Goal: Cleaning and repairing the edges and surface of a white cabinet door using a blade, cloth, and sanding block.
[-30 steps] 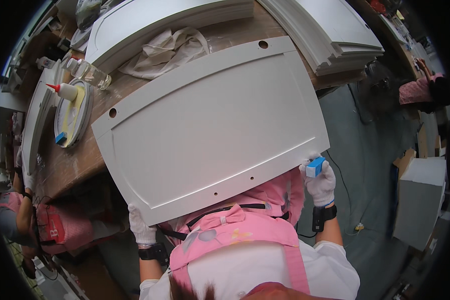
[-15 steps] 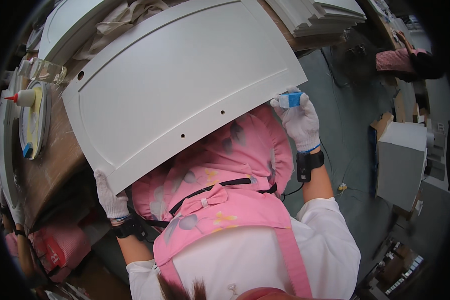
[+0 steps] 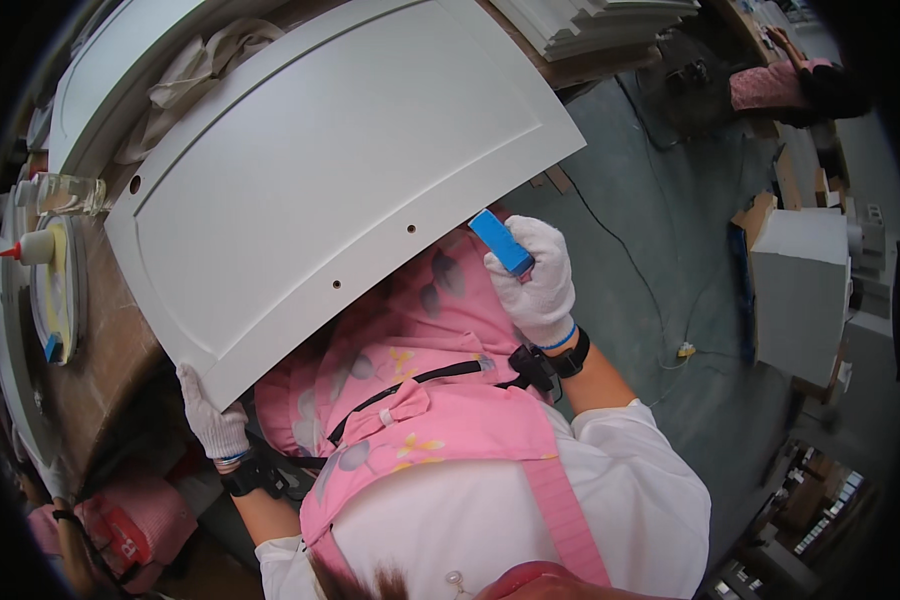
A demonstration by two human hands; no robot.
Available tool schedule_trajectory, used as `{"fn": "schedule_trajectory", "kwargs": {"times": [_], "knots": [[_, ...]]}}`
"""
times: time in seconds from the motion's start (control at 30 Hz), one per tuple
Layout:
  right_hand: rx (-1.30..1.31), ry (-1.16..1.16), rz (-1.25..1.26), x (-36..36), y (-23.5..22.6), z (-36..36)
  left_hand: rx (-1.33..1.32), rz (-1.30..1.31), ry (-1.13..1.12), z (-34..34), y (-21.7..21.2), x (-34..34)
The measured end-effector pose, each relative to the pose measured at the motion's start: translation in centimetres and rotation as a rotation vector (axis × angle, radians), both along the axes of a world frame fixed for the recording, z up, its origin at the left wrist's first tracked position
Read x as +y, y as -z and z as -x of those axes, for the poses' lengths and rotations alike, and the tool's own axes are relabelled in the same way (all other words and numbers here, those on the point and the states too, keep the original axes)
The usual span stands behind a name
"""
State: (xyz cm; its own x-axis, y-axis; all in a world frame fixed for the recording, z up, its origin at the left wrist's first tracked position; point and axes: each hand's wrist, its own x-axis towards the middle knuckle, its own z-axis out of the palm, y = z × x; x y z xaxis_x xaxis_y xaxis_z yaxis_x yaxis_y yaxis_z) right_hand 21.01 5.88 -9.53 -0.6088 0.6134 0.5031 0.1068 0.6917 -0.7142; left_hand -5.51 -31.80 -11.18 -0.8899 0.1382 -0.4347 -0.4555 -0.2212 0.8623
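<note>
We saw a white cabinet door panel point(image 3: 350, 170) lying aslant over the brown workbench point(image 3: 120, 330), its near edge jutting toward the flowered pink apron point(image 3: 485, 425) of the person at work. The gloved left hand point(image 3: 210, 415) met the panel's near left corner; whether its fingers closed underneath, we could not tell. The gloved right hand point(image 3: 535, 275) pinched a blue block point(image 3: 502, 242) just beside the near edge (contact there was unclear to us). Along that edge we counted two small holes. On the bench to the left we noted a red-tipped squeeze bottle point(image 3: 35, 248), a clear bottle point(image 3: 70, 193) and another blue block point(image 3: 52, 347). Beyond the panel lay a crumpled cloth point(image 3: 195, 75) and stacked white panels point(image 3: 580, 25); at far right we glimpsed a co-worker point(image 3: 770, 88) in pink.
</note>
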Motion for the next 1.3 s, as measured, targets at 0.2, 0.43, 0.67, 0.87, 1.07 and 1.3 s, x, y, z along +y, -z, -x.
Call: {"fn": "schedule_trajectory", "kwargs": {"times": [0.2,0.43,0.67,0.87,1.07,1.3], "knots": [[-0.086,0.012,-0.146,1.2,0.8,1.0,0.081,0.209,0.004,0.5,2.3,-3.6],[-0.025,0.187,-0.099,2.7,0.6,0.3,0.027,0.199,0.087,0.2,-0.5,-0.6],[-0.074,0.135,-0.357,2.6,1.0,1.1,-0.036,0.049,-0.062,-0.2,-1.3,0.7],[-0.185,0.049,-0.226,2.2,0.9,0.6,-0.064,0.002,-0.021,0.5,-0.5,-0.4],[-0.088,0.206,-0.394,4.4,1.2,0.3,-0.02,0.03,-0.013,-0.1,-1.3,0.5],[-0.059,0.017,-0.4,2.0,0.3,1.3,-0.032,0.094,0.01,-0.2,-1.1,-0.3]]}}
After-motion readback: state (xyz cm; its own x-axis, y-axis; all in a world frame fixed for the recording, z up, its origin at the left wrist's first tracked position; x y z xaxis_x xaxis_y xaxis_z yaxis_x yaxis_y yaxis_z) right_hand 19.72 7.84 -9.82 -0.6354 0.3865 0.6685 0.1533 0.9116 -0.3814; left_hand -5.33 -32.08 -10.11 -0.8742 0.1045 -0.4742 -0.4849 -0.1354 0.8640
